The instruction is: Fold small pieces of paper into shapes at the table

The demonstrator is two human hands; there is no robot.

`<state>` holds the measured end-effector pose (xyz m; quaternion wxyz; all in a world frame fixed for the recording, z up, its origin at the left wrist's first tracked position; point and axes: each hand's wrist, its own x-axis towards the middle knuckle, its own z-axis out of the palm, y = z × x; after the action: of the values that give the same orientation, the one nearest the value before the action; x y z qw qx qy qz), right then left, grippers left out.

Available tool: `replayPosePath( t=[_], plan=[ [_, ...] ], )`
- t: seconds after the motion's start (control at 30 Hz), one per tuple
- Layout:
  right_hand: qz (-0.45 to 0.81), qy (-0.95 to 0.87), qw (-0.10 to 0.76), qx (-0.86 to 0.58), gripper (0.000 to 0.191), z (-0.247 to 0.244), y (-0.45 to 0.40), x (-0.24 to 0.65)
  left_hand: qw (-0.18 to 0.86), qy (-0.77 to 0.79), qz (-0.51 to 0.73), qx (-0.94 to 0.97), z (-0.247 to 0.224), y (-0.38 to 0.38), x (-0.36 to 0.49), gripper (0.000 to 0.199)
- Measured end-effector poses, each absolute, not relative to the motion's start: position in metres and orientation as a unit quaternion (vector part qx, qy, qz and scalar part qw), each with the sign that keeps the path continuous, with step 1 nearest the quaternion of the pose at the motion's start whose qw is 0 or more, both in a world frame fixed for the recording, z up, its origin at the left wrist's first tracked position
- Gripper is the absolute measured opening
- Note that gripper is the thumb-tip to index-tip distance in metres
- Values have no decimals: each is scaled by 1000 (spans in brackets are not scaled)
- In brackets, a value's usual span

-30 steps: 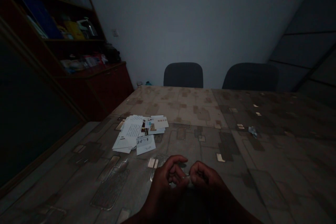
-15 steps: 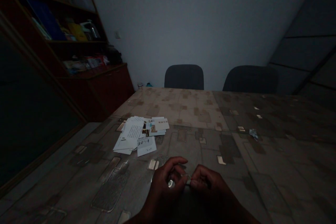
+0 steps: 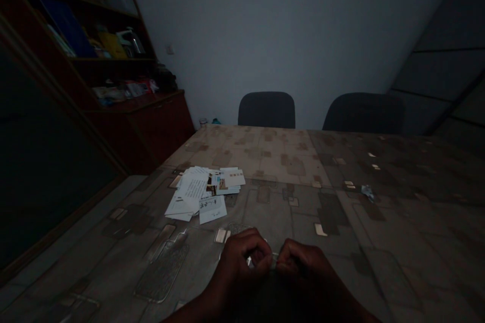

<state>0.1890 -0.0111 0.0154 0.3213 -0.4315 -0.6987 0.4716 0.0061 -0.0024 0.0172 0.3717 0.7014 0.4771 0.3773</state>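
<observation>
The patterned table (image 3: pixel 280 212) is lying beneath a loose paper pile (image 3: pixel 193 191), while the left hand (image 3: pixel 242 257) and right hand (image 3: pixel 301 261), both curled inward, are pinching 1 small pale object (image 3: pixel 274 260) between their fingertips, too dim to identify. With so little of it showing, it could be slipping loose if either pinch were slackening or pulling unevenly.

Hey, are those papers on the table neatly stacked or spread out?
Spread out: the papers overlap at different angles, with edges and corners sticking out.
</observation>
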Motion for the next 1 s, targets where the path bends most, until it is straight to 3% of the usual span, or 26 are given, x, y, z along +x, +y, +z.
replayPosePath(
  t=[0.13, 0.47, 0.67, 0.83, 1.0],
  plan=[
    [464, -700, 318, -440, 39, 15, -9, 191, 426, 497, 361, 664, 18, 0, 8, 12],
    [500, -678, 294, -452, 27, 14, -10, 190, 402, 427, 381, 715, 18, 1, 4, 11],
    [488, -678, 304, -458, 29, 21, -9, 187, 474, 465, 353, 659, 15, 5, 5, 8],
    [468, -688, 303, -465, 32, 20, -8, 188, 450, 448, 353, 687, 17, 3, 3, 11],
    [532, -631, 292, -483, 28, 16, -7, 188, 465, 441, 368, 673, 19, 4, 0, 19]
  ],
)
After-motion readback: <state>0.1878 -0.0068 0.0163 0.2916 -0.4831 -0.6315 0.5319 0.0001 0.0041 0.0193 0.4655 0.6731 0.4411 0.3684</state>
